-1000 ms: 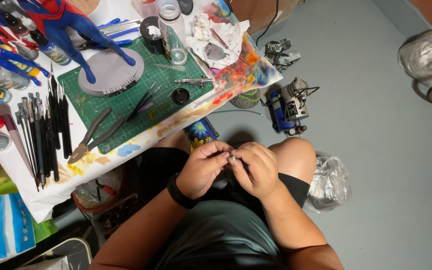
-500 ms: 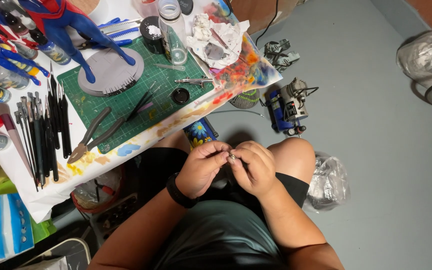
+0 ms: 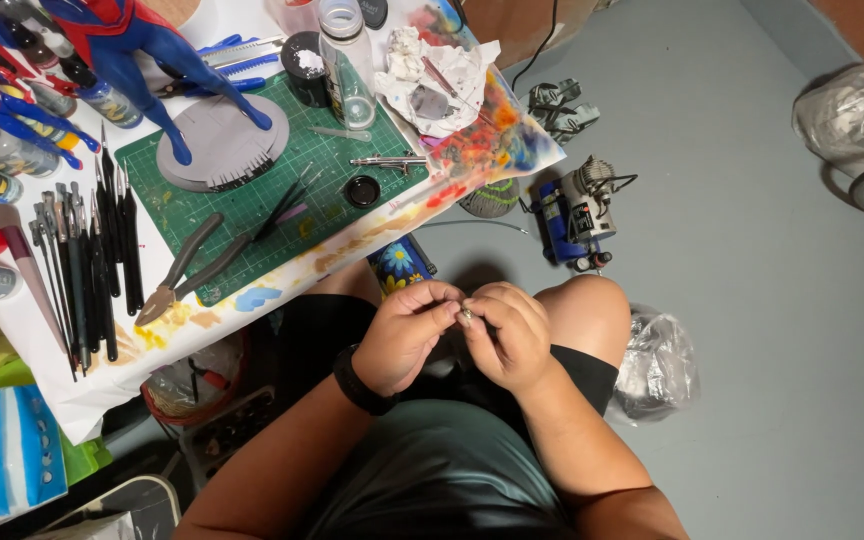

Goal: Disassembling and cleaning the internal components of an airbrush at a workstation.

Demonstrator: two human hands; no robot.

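Head view: I see my left hand (image 3: 407,335) and right hand (image 3: 507,335) meeting over my lap, fingertips of both pinched shut on a tiny pale part (image 3: 466,314), too small to identify. Above lies the gridded green cutting mat (image 3: 252,200), with metal pliers (image 3: 187,270) at its edge and a glossy blue figure (image 3: 142,50) on a round grey base.

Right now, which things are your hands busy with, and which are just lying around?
In use:
- left hand
- right hand
- tiny metal part, pinched between both hands' fingers

Lying about:
- pliers on the green cutting mat
- airbrush
- figure on its round base
- row of tools
- blue compressor on the floor
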